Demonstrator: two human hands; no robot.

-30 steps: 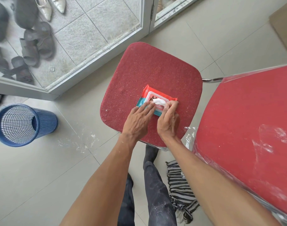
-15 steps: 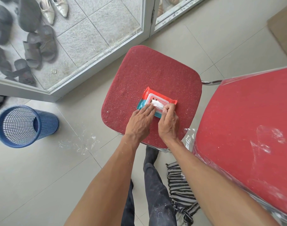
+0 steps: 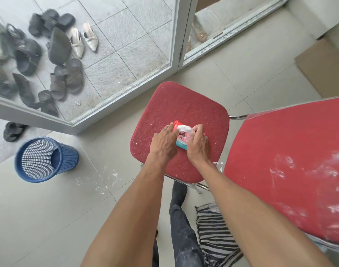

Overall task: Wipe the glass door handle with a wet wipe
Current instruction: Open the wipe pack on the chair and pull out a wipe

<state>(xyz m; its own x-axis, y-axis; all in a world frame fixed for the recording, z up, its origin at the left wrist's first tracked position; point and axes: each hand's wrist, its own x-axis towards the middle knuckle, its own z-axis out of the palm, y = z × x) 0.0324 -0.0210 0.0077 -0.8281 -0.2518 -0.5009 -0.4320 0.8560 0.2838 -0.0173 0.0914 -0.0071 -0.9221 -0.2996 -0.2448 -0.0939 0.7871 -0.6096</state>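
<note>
Pale floor tiles [image 3: 49, 218] run under everything we see, dusted with white flecks. Nearest to us a striped cloth [image 3: 215, 234] lies on the floor beside our leg, with the plastic-wrapped red chair [image 3: 292, 170] at our right.

Just beyond, on the red seat cushion [image 3: 184, 105], sits the wet wipe pack [image 3: 182, 138]. Our left hand [image 3: 164, 144] rests at the pack's left edge, its fingers reaching toward the white wet wipe [image 3: 184, 128] bunched at the opening; whether they are pinching it we cannot tell. Our right hand [image 3: 198, 144] curls over the pack's right side and grips it, pinning it to the cushion.

Left of the chair stands a blue mesh bin [image 3: 45, 160]. Farther off the glass door [image 3: 126, 54] shows shoes [image 3: 49, 60] scattered on the tiles outside. Its handle is not in view, so the wiping has not begun.

We judge the risks to be these: the wipe could tear or drag a second sheet out if the pull is sideways, and the light pack could lift off the cushion if the right hand loosens. A dropped wipe would pick up the floor's white dust.
</note>
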